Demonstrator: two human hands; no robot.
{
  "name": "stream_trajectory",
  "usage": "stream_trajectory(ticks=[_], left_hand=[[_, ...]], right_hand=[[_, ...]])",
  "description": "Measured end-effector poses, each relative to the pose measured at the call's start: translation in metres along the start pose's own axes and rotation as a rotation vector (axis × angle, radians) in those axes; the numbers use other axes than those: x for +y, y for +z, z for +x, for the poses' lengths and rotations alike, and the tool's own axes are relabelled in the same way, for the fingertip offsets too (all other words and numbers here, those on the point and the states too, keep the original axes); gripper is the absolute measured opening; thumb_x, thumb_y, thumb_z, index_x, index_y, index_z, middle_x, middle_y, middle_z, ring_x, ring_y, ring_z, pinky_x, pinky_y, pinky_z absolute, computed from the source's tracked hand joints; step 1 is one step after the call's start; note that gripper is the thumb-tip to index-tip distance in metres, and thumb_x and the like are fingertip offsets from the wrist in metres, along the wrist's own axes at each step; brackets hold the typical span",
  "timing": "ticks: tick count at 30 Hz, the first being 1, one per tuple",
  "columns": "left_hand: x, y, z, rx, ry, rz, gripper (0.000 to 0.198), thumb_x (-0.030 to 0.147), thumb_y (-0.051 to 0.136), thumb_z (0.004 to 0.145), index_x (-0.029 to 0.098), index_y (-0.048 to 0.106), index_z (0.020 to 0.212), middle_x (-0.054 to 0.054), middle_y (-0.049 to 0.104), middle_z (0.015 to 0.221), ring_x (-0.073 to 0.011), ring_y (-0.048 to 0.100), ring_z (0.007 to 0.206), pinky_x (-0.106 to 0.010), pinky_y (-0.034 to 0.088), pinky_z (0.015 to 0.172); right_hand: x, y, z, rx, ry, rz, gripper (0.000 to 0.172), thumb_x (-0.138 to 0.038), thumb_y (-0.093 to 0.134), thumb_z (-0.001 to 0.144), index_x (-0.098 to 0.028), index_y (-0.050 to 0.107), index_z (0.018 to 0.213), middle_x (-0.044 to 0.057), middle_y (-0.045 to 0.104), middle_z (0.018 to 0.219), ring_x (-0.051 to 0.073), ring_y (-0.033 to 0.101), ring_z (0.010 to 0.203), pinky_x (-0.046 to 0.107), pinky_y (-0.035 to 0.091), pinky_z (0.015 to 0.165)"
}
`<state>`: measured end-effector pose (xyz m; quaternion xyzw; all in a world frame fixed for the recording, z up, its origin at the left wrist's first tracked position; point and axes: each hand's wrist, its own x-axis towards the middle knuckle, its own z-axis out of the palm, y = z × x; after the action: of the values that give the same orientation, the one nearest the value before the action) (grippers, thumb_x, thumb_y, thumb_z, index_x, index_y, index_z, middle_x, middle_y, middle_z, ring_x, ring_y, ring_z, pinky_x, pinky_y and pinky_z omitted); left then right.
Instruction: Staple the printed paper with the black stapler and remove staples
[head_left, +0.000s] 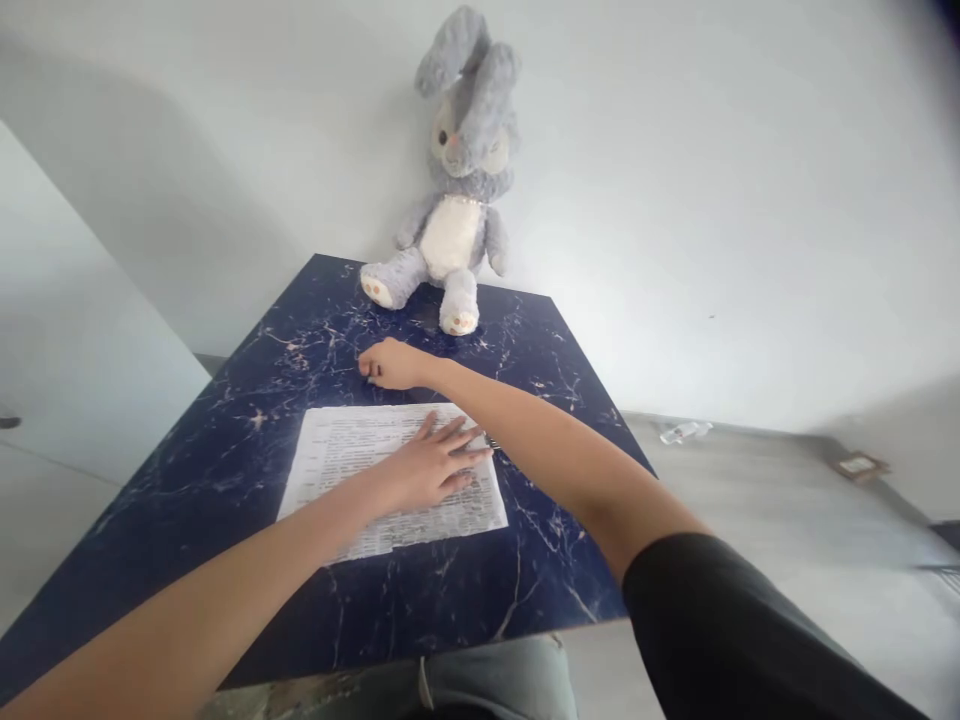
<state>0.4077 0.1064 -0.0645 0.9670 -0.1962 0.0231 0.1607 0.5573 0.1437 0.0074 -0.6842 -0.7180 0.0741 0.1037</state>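
A printed sheet of paper (352, 440) lies on the dark blue marble-patterned table (217, 480). My left hand (439, 465) rests flat on its right half, fingers spread, holding nothing. Beyond the sheet's top edge, my right hand (396, 363) is closed low over the tabletop, the arm crossing above the left hand's fingertips. Whatever sits in its curled fingers is hidden or too small to name. A small dark thing (491, 441) shows partly from under my right forearm, beside the sheet's right edge; its kind is unclear.
At the table's far end a grey plush rabbit (454, 235) sits against the white wall. On the floor to the right are a clear plastic item (685, 432) and a small brown box-like object (859, 465). A white panel (67, 330) stands on the left.
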Motion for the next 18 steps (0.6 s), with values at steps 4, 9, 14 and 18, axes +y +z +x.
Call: stream_trajectory(ticks=[4,9,14,18], left_hand=[[-0.001,0.001,0.000,0.021,0.014,-0.037,0.053,0.044,0.038,0.109,0.041,0.033,0.162,0.000,0.022,0.172,-0.0330,0.016,0.160,-0.063,0.006,0.128],[-0.005,0.008,-0.001,0.067,0.003,-0.122,0.052,0.043,0.042,0.108,0.046,0.037,0.159,0.005,0.027,0.170,-0.0310,0.017,0.160,-0.061,0.005,0.129],[-0.008,0.012,0.000,0.076,-0.024,-0.194,0.051,0.042,0.047,0.106,0.051,0.041,0.156,0.010,0.028,0.170,-0.0292,0.017,0.160,-0.058,0.008,0.130],[-0.004,0.012,0.002,0.088,-0.025,-0.164,0.051,0.046,0.045,0.106,0.051,0.040,0.157,0.008,0.028,0.170,-0.0311,0.019,0.159,-0.060,0.007,0.129]], right_hand=[[-0.011,-0.012,-0.053,0.123,0.015,-0.072,0.041,0.001,0.058,0.085,-0.012,0.067,0.123,0.007,0.072,0.117,0.020,0.065,0.105,0.030,0.050,0.095],[-0.011,-0.018,-0.177,0.527,0.238,0.108,0.028,-0.014,0.044,0.099,-0.021,0.067,0.114,0.008,0.072,0.111,0.022,0.066,0.104,0.038,0.053,0.096],[0.000,0.009,-0.243,0.570,0.505,0.127,0.030,-0.023,0.037,0.105,-0.022,0.066,0.104,0.007,0.071,0.098,0.024,0.066,0.093,0.040,0.052,0.087],[-0.003,0.030,-0.246,0.490,0.474,0.078,0.033,-0.024,0.031,0.108,-0.024,0.065,0.107,0.009,0.069,0.101,0.026,0.063,0.095,0.042,0.049,0.088]])
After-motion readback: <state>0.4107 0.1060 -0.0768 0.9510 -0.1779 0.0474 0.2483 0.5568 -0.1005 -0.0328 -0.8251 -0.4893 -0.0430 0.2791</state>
